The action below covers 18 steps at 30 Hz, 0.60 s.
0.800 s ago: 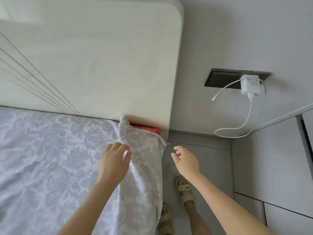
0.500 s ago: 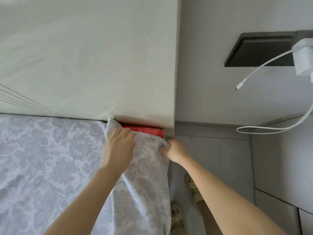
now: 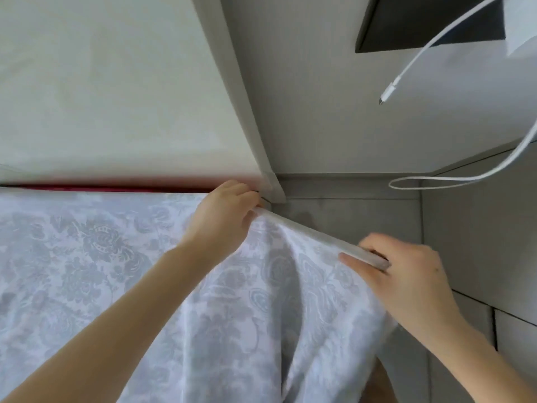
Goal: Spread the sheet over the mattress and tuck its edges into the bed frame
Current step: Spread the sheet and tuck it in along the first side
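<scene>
A grey-white floral sheet [image 3: 101, 257] covers the mattress up to the cream headboard [image 3: 116, 82], where a thin red strip of mattress [image 3: 116, 188] still shows. My left hand [image 3: 223, 216] grips the sheet's hem at the bed's top right corner, beside the headboard's edge. My right hand [image 3: 406, 274] pinches the same hem farther out over the floor, thumb on top. Between the two hands the hem runs taut, and the sheet hangs in folds below it over the side of the bed.
A white charging cable [image 3: 436, 181] loops down the grey wall [image 3: 334, 112] from a white charger on a dark socket plate [image 3: 430, 27] at the top right. Grey floor [image 3: 363, 216] lies right of the bed, with grey panels at the far right.
The view has come much closer to the corner. My left hand slid up to the headboard corner and gripped the hem. My right hand pulled the hem outward to the right.
</scene>
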Each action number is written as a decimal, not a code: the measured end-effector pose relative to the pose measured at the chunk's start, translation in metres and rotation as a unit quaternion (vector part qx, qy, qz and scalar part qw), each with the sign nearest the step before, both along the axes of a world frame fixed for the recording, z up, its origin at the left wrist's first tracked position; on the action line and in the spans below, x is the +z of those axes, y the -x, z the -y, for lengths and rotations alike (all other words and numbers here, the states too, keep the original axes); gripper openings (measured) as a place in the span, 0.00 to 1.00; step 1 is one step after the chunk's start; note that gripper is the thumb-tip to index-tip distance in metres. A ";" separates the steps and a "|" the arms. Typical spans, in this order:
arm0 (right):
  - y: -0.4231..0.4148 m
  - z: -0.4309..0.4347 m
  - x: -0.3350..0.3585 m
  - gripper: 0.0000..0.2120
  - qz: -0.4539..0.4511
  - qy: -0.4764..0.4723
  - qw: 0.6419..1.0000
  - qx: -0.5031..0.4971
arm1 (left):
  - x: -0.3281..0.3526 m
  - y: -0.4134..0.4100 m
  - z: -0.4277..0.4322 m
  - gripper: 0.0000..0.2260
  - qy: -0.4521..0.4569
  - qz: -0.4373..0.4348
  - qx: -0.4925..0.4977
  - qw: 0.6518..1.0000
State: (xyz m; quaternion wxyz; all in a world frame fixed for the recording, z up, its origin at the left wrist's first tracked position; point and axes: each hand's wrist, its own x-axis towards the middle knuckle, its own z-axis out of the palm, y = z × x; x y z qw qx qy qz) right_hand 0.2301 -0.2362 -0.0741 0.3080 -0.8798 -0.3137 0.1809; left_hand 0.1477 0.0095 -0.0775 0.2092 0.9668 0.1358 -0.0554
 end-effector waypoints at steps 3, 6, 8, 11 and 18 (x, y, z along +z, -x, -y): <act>-0.015 -0.005 -0.023 0.18 0.042 0.052 0.995 -0.078 | -0.010 -0.018 0.003 0.06 0.036 -0.008 0.058 0.998; -0.032 -0.030 -0.074 0.14 0.053 0.101 0.981 -0.159 | -0.027 -0.028 0.006 0.09 0.012 -0.038 0.090 0.995; -0.044 -0.043 -0.104 0.09 0.065 0.167 0.969 -0.172 | -0.027 -0.021 0.009 0.16 0.026 -0.017 0.076 0.997; -0.049 -0.055 -0.130 0.08 0.028 0.233 0.960 -0.153 | -0.025 0.013 0.008 0.18 0.020 0.037 0.077 0.996; 0.008 -0.098 -0.121 0.14 -0.021 0.099 0.995 -0.008 | -0.055 0.060 -0.028 0.12 -0.040 -0.065 0.317 0.945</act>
